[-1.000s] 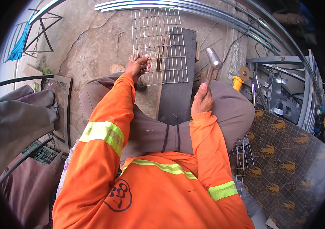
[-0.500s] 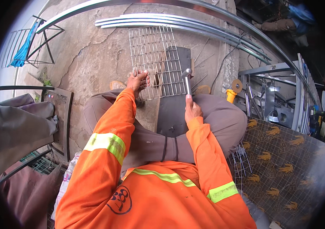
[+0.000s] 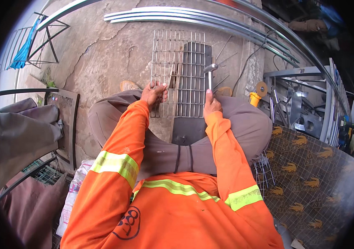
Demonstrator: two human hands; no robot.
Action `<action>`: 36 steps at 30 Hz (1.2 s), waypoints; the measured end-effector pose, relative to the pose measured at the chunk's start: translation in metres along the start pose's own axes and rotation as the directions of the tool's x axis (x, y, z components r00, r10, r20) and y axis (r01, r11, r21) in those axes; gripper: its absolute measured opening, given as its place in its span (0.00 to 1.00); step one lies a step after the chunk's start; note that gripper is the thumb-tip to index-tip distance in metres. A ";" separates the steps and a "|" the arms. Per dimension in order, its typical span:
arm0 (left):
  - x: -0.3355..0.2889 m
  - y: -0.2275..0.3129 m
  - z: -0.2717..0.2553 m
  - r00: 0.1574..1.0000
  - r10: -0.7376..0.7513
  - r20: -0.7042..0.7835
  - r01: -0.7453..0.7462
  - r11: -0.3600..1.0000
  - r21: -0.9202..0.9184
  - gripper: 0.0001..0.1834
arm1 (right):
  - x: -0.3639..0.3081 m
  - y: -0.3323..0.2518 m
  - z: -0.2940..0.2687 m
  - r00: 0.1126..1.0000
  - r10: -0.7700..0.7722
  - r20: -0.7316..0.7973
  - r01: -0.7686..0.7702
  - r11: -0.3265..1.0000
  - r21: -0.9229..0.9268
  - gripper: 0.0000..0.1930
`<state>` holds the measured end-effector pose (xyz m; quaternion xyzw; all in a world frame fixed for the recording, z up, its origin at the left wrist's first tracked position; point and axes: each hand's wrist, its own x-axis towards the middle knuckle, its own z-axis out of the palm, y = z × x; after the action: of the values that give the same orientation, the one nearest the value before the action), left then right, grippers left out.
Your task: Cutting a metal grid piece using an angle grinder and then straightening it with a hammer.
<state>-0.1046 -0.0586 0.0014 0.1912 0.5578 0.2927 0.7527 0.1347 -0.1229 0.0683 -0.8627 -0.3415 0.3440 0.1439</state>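
My left hand grips the left edge of a wire mesh panel, fingers closed on its wires. A hammer stands up from my right hand, which is closed round its handle close to the mesh's lower right corner. The hammer's steel head is raised at the upper end of the handle, beside the mesh's right edge. Under the panel lies a dark flat plate, visible through the wires, with a wooden piece along its left side. My crossed legs frame the plate and mesh.
Long metal bars lie across the floor at the far side. A yellow grinder with a disc and a metal frame stand right. A dark patterned board lies lower right. Grey cloth hangs left. A person is at the far right.
The mesh has turned upright in view and shifted right and nearer to me. My left hand has moved with it, and the hammer has shifted slightly right.
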 end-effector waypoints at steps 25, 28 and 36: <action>0.010 0.019 0.013 0.998 0.067 -0.019 -0.068 0.997 -0.033 0.14 | -0.009 0.011 -0.009 0.989 -0.070 -0.134 0.082 0.993 0.085 0.40; 0.013 0.019 0.015 0.996 0.078 -0.040 -0.080 0.996 -0.048 0.13 | -0.005 0.017 -0.010 0.994 -0.023 -0.107 0.044 0.979 0.198 0.41; 0.019 0.019 0.012 0.993 0.104 -0.060 -0.108 0.991 -0.083 0.13 | -0.003 -0.017 -0.022 0.983 -0.164 -0.080 0.168 0.984 0.053 0.39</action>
<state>-0.0936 -0.0314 0.0034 0.1796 0.5546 0.3613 0.7278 0.1402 -0.1132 0.0943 -0.8390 -0.3961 0.3083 0.2103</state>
